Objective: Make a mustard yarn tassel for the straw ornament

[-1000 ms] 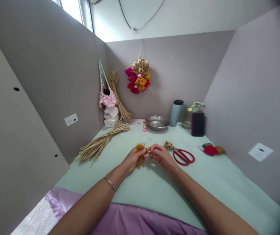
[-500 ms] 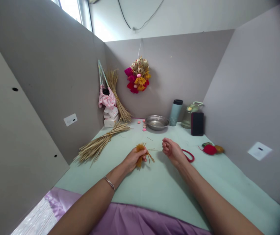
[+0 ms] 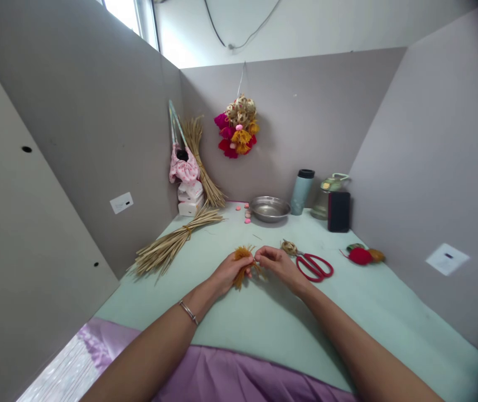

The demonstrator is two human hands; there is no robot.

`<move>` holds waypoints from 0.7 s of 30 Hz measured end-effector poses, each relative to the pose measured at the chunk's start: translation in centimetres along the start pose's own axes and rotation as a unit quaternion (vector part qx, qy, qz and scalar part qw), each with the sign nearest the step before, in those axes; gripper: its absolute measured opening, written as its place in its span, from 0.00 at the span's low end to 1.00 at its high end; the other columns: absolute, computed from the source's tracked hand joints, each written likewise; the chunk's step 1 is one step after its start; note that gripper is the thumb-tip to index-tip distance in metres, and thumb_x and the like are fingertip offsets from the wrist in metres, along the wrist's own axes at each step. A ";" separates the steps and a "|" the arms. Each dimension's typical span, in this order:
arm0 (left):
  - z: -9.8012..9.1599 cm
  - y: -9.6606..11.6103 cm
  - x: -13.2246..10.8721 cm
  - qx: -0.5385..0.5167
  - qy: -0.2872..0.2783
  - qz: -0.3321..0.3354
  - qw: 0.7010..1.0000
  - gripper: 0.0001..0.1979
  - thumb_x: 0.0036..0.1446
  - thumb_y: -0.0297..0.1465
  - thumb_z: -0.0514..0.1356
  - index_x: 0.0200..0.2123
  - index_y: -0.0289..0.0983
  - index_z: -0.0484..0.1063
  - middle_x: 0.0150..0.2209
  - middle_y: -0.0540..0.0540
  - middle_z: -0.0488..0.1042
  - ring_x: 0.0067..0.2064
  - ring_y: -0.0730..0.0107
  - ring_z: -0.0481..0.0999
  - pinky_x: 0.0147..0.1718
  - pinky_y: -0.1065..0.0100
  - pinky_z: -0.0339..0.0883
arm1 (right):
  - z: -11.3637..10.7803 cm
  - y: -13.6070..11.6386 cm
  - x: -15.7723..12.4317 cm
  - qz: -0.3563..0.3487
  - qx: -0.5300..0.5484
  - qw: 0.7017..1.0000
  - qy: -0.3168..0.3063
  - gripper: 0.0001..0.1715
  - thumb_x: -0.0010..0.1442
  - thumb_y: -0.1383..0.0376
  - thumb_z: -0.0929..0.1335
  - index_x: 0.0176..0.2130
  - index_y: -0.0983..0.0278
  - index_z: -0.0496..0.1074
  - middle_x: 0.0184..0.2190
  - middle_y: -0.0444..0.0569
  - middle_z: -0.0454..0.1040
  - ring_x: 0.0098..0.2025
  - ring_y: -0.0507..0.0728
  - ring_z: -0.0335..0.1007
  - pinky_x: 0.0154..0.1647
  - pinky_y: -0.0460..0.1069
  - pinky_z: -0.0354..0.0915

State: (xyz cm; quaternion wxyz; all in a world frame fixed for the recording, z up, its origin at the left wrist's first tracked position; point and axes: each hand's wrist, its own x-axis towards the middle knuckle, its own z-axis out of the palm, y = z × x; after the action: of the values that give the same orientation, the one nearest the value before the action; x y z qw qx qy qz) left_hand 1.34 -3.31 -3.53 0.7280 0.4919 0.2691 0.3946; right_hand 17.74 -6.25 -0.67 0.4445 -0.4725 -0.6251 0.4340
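Observation:
My left hand is closed around a mustard-yellow yarn tassel, its frayed ends sticking out above and below the thumb. Loose yarn strands hang off its right side. Close against that side, my right hand has thumb and forefinger pinched together at the yarn; what lies between those fingertips is too small to make out. Just right of this hand rest red-handled scissors, their blades partly hidden by a small woven straw ball. A thin straw piece lies beyond my hands.
A straw bundle lies at left. Farther back are pink beads, a metal bowl, a blue tumbler, a green jug and a dark phone. Red yarn sits right. Tassels hang on the back panel.
My right hand has moved left and down to the tassel, uncovering the scissors and the straw ball. My left hand keeps its hold in nearly the same place.

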 end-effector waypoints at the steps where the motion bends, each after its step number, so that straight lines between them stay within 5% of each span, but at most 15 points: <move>1: 0.0 0.0 0.0 0.000 0.000 0.001 1.000 0.15 0.45 0.38 0.67 0.30 0.34 0.69 0.23 0.53 0.65 0.23 0.80 0.65 0.25 0.74 0.62 | 0.0 0.0 0.0 0.000 -0.004 1.000 0.004 0.11 0.54 0.58 0.70 0.30 0.65 0.73 0.24 0.42 0.71 0.28 0.52 0.63 0.33 0.48 0.57; 21: -0.2 -0.1 0.0 0.007 0.009 -0.025 1.000 0.11 0.47 0.35 0.65 0.29 0.34 0.70 0.19 0.53 0.65 0.21 0.78 0.66 0.23 0.74 0.62 | 0.4 0.1 0.0 0.032 -0.004 0.999 0.004 0.08 0.50 0.61 0.69 0.27 0.65 0.72 0.23 0.44 0.73 0.27 0.53 0.66 0.31 0.48 0.59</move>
State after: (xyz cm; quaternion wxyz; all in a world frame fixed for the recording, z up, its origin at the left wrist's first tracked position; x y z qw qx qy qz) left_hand 1.22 -3.18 -3.72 0.7318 0.4861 0.2907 0.3789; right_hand 17.41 -6.25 -0.83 0.4310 -0.4957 -0.6097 0.4435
